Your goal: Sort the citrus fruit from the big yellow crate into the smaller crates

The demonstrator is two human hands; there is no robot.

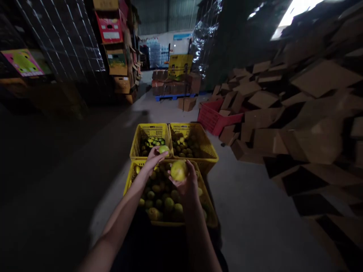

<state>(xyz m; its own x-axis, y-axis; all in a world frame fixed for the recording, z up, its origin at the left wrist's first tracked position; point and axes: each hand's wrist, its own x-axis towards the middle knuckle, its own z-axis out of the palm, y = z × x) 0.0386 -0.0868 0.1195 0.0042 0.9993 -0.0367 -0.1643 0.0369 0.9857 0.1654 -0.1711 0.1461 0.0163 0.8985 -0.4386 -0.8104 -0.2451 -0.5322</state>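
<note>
My left hand (pixel 154 156) is closed on a small green-yellow lemon (pixel 164 150), held above the front edge of the far left yellow crate (pixel 135 140). In my right hand (pixel 191 180) sits a larger yellow lemon (pixel 179 170), over the near yellow crate (pixel 128 177). Below both hands, that near crate holds many yellow and green lemons (pixel 169 204), partly hidden by my forearms. Smaller green and yellow fruit (pixel 154 141) lies in the far left crate. Yellowish fruit (pixel 182 145) lies in the left part of the far right yellow crate (pixel 208 145).
A red crate (pixel 218 119) stands beyond the yellow crates, against a large heap of cardboard boxes (pixel 269 132) on the right. Further back, boxes rest on a blue pallet (pixel 170 97). Stacked cartons (pixel 120 64) rise at the left. Much of the scene is dark.
</note>
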